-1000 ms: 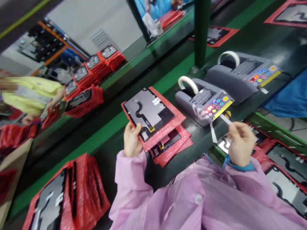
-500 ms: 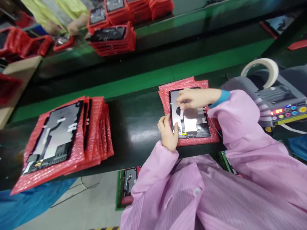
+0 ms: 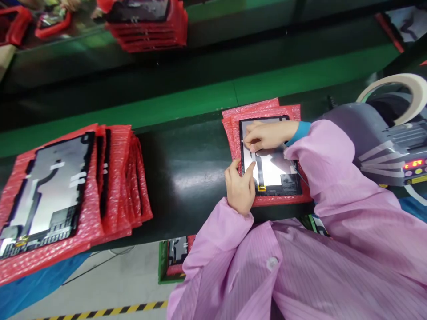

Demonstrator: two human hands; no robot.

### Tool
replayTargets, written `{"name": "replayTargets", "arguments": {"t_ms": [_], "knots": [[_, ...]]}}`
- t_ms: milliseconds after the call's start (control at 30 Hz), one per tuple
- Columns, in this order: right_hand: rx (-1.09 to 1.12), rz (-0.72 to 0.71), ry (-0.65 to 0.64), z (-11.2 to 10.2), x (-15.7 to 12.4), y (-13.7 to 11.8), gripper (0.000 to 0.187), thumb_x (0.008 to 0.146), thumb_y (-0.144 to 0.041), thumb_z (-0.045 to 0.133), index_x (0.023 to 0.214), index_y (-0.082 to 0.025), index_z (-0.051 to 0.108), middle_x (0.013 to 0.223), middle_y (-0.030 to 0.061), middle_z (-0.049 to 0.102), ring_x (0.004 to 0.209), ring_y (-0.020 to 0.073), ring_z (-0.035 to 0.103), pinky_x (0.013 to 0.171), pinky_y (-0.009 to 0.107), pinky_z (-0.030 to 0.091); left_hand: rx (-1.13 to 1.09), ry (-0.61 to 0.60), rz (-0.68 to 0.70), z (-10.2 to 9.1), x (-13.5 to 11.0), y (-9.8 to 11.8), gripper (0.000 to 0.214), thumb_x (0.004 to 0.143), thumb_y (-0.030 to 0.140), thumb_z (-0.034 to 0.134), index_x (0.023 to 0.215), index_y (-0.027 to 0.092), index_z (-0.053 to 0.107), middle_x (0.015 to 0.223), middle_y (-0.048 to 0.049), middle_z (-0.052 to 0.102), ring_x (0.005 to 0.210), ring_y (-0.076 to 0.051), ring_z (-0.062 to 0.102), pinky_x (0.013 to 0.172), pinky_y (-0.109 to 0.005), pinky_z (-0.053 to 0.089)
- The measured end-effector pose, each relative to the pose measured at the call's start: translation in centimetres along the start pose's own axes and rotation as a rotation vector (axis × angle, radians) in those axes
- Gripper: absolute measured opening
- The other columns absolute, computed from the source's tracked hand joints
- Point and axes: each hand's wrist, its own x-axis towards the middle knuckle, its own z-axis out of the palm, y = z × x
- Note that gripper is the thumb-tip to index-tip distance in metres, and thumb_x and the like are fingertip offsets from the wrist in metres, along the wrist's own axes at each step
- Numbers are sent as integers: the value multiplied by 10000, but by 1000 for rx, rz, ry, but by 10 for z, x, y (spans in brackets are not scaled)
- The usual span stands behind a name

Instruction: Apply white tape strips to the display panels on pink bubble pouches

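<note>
A dark panel with a silvery back point(image 3: 276, 171) lies on a small stack of red bubble-wrap sheets point(image 3: 263, 109) on the black bench top. My left hand point(image 3: 240, 189) rests on the panel's left edge, thumb and fingers pressed against it. My right hand point(image 3: 267, 134) reaches across from the right, fingers pinched on a short strip of white tape point(image 3: 252, 155) that lies on the panel's upper left. Both arms are in pink sleeves.
A fanned pile of red bubble-wrapped panels point(image 3: 66, 191) lies at the left. A grey tape dispenser point(image 3: 383, 138) with a white roll stands at the right. More red stacks point(image 3: 147, 22) sit beyond the green strip point(image 3: 187, 104). Floor below has a tray with another panel point(image 3: 175, 255).
My right hand came from the tape dispenser with a strip to the panel and now presses it down. The view swung left and down; my left hand stayed on the panel's edge.
</note>
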Motion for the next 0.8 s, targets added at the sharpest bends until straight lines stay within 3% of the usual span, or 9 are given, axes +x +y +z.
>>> {"name": "replayTargets", "arguments": {"t_ms": [167,267,400,533,633,700,733,767,800], "knots": [[-64,154,176,17,0,4,207,732,-235,781,633,-159,616,840,66,542,945,247,487,886,432,368,110,0,61,-1,0,1,406,926,133,455,1234,235,699,1285,-155,524,1115,-278,486,950,-443,468],[-126,246,448,21,2,13,380,708,-428,836,756,-122,615,954,114,554,1120,358,455,976,541,334,113,25,94,0,-1,0,391,928,123,449,1206,219,707,1260,-153,558,1105,-269,505,945,-428,471],[-231,325,792,20,-21,-8,431,877,-523,651,979,-107,600,1130,171,547,1210,397,420,1000,598,329,62,27,107,-3,1,-1,318,952,176,450,1104,193,729,1232,-159,586,1094,-269,534,961,-433,459],[-152,413,973,41,-107,-77,265,975,-402,504,1039,-160,592,1103,138,599,1073,294,533,938,480,428,73,-12,144,-13,12,1,277,963,285,483,1084,161,699,1182,-169,610,1087,-288,560,983,-448,448],[-33,627,1380,76,-199,-111,178,962,-358,525,987,-205,611,914,62,621,808,191,572,749,349,463,153,-96,233,-17,28,3,368,960,337,481,1221,130,636,1243,-200,591,1132,-329,541,991,-484,447],[-38,938,1803,100,-264,-103,168,927,-376,566,890,-216,600,831,46,588,725,167,535,662,318,417,228,-201,323,-18,39,3,442,959,371,474,1295,111,596,1283,-215,575,1133,-353,531,973,-507,463],[-55,1065,1939,110,-296,-90,175,905,-384,580,847,-219,579,807,50,567,724,166,517,649,318,395,270,-252,364,-18,43,4,474,957,384,472,1320,99,580,1291,-222,571,1128,-362,529,960,-514,472],[-91,1115,2006,118,-326,-72,220,881,-426,584,791,-231,534,732,30,508,660,153,459,611,319,354,313,-294,396,-18,46,5,503,954,396,473,1339,85,567,1292,-229,570,1122,-370,528,946,-517,482],[-87,1063,1936,125,-351,-51,287,882,-498,540,755,-250,474,653,-8,409,590,134,366,565,313,298,354,-320,416,-18,48,6,526,951,406,475,1350,74,559,1290,-236,569,1117,-375,527,932,-517,491]]}}
